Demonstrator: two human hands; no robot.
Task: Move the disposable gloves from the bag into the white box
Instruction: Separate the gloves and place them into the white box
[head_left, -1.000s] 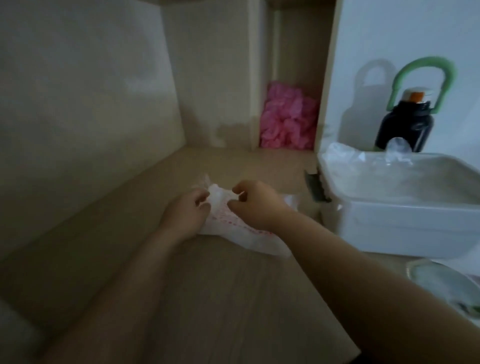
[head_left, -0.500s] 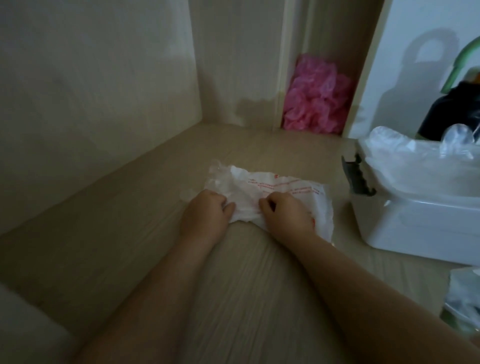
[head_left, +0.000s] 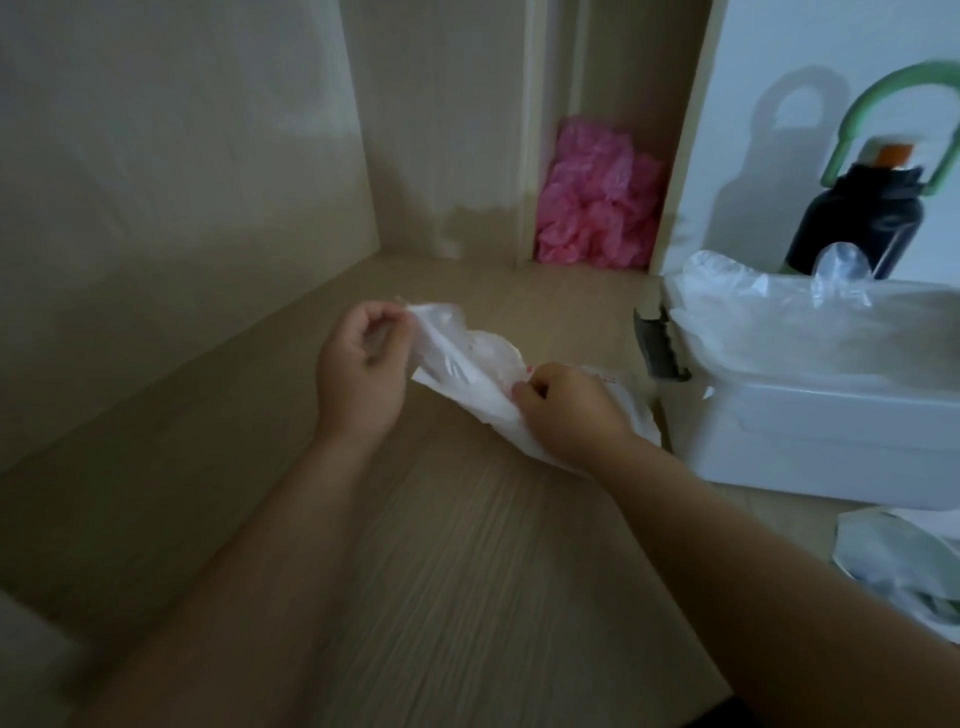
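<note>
By the white box (head_left: 810, 431), left hand (head_left: 361, 369) and right hand (head_left: 566, 410) pinch the blurred bag (head_left: 467, 376)

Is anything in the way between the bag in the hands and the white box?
Nothing visible does. The left hand and right hand both pinch the bag, and only bare table lies between it and the open white box to its right, where clear plastic is already heaped.

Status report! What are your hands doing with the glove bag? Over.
Left hand pinches bag at its lifted edge, right hand pinches its near side. White box just right of bag, clear gloves piled in it. Nothing between them.
</note>
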